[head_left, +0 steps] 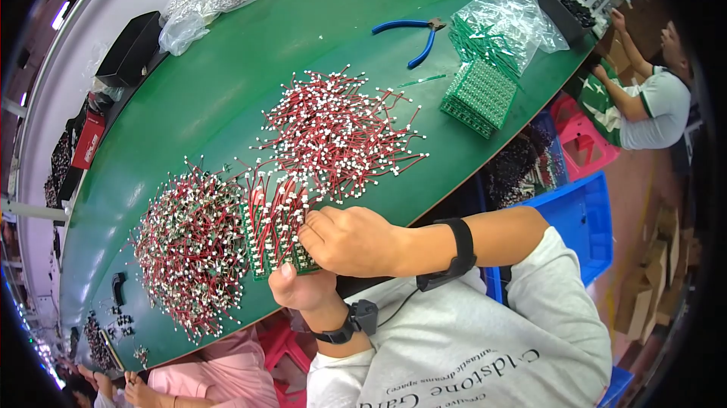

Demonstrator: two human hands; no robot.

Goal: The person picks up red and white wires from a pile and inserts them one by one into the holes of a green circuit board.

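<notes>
A green circuit board panel (259, 263) lies near the table's front edge, with rows of white connectors and red wires standing across it. My left hand (307, 289) is closed at the panel's near edge, thumb up against it, its other fingers partly hidden. Over the panel's right side, my right hand (352, 241) is closed with fingertips pressed together low among the connectors; whatever they pinch is hidden. Just beyond lies a loose pile of red wire leads (333, 132) with white plugs. A denser heap of wired pieces (189, 249) sits left of the panel.
Blue-handled cutters (405, 26), stacked green boards (481, 96) and a clear plastic bag (503, 10) lie toward the right. A black bin (130, 48) stands far left. Below the table's right edge is a blue crate (579, 219). Co-workers sit at right and lower left.
</notes>
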